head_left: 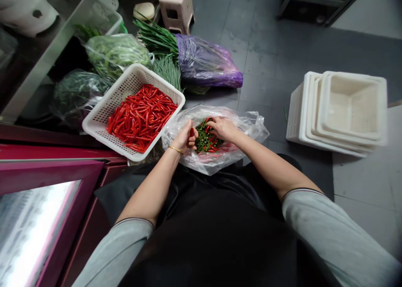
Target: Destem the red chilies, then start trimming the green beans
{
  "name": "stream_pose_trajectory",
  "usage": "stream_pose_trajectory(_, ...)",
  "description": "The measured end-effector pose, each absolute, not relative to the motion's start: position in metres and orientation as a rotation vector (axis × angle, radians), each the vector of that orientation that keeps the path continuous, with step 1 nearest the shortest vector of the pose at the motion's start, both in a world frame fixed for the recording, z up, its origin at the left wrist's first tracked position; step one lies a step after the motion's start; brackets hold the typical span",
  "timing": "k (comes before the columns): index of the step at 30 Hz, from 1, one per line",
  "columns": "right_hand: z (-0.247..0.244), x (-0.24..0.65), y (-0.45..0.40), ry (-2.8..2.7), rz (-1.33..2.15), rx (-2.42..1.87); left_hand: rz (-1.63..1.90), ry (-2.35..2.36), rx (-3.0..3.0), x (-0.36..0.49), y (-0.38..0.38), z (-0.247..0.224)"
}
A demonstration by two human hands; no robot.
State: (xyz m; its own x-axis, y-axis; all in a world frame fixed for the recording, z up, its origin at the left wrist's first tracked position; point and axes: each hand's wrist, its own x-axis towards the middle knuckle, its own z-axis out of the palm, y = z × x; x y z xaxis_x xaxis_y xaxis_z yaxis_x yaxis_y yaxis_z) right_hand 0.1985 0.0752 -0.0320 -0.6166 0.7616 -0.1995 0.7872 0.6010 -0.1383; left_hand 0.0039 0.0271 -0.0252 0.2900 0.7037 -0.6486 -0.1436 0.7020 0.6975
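Observation:
A clear plastic bag (209, 164) lies open in front of my lap, with red chili peppers and green stems (203, 139) inside. My left hand (186, 139), a gold bangle at its wrist, is curled over the bag's left side; a bit of red chili shows between its fingers. My right hand (222, 128) reaches into the bag from the right, its fingertips pinched at the chilies. Whatever lies beneath those fingertips is mostly hidden. Just left of the bag, a white perforated basket (97, 125) holds a heap of stemless red chilies (143, 117).
Behind the basket are bagged green vegetables (117, 54) and long green stalks in a purple bag (210, 63). A plastic stool (176, 6) stands farther back. Nested white baskets (336, 111) sit on the floor at right. A red-framed cabinet (63, 169) is close on the left.

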Motion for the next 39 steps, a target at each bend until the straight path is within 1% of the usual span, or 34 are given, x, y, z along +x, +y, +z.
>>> stream_pose_trajectory(6,-0.037,0.183,0.087,2.665,-0.289,1.305,0.622,1.125,0.6,0.005,0.03,-0.027)
stream_pose_trajectory(9,-0.039,0.181,0.091,2.697,-0.383,1.235,0.664,1.175,0.577,0.002,0.03,-0.029)
stream_pose_trajectory(11,-0.036,0.187,0.089,2.774,-0.527,1.261,0.727,1.24,0.621,0.001,0.031,-0.03)
stream_pose_trajectory(13,-0.031,0.197,0.084,2.864,-0.834,1.363,0.796,1.292,0.774,0.003,0.032,-0.032)
stream_pose_trajectory(15,-0.026,0.205,0.079,2.802,-1.364,1.528,0.813,1.283,0.966,0.01,0.034,-0.034)
stream_pose_trajectory(17,-0.025,0.207,0.075,2.476,-1.975,1.718,0.753,1.229,1.038,0.019,0.036,-0.038)
stream_pose_trajectory(19,-0.03,0.205,0.073,2.048,-2.426,1.856,0.674,1.196,0.976,0.027,0.037,-0.043)
stream_pose_trajectory(21,-0.036,0.201,0.07,1.764,-2.649,1.915,0.655,1.204,0.938,0.031,0.036,-0.048)
stream_pose_trajectory(23,-0.04,0.199,0.066,1.689,-2.706,1.888,0.69,1.224,1.01,0.029,0.034,-0.052)
stream_pose_trajectory(25,-0.039,0.199,0.062,1.834,-2.583,1.81,0.706,1.216,1.155,0.026,0.033,-0.052)
stream_pose_trajectory(26,-0.037,0.199,0.059,1.996,-2.427,1.774,0.693,1.208,1.241,0.024,0.032,-0.05)
stream_pose_trajectory(27,-0.034,0.198,0.056,2.203,-2.197,1.741,0.669,1.212,1.331,0.023,0.031,-0.048)
stream_pose_trajectory(28,-0.03,0.196,0.054,2.42,-1.894,1.72,0.64,1.234,1.418,0.023,0.031,-0.044)
stream_pose_trajectory(30,-0.023,0.191,0.048,2.726,-1.199,1.683,0.586,1.342,1.551,0.026,0.03,-0.036)
stream_pose_trajectory(31,-0.019,0.188,0.045,2.778,-0.898,1.663,0.566,1.411,1.585,0.027,0.029,-0.032)
stream_pose_trajectory(32,-0.017,0.186,0.044,2.775,-0.673,1.647,0.558,1.477,1.594,0.027,0.029,-0.029)
stream_pose_trajectory(33,-0.015,0.186,0.043,2.742,-0.529,1.64,0.554,1.528,1.581,0.026,0.029,-0.025)
stream_pose_trajectory(34,-0.014,0.188,0.044,2.708,-0.46,1.624,0.553,1.554,1.543,0.023,0.028,-0.023)
stream_pose_trajectory(36,-0.011,0.198,0.051,2.704,-0.462,1.552,0.577,1.501,1.372,0.012,0.028,-0.018)
stream_pose_trajectory(39,-0.011,0.219,0.065,2.746,-0.493,1.5,0.658,1.13,1.012,-0.013,0.028,-0.011)
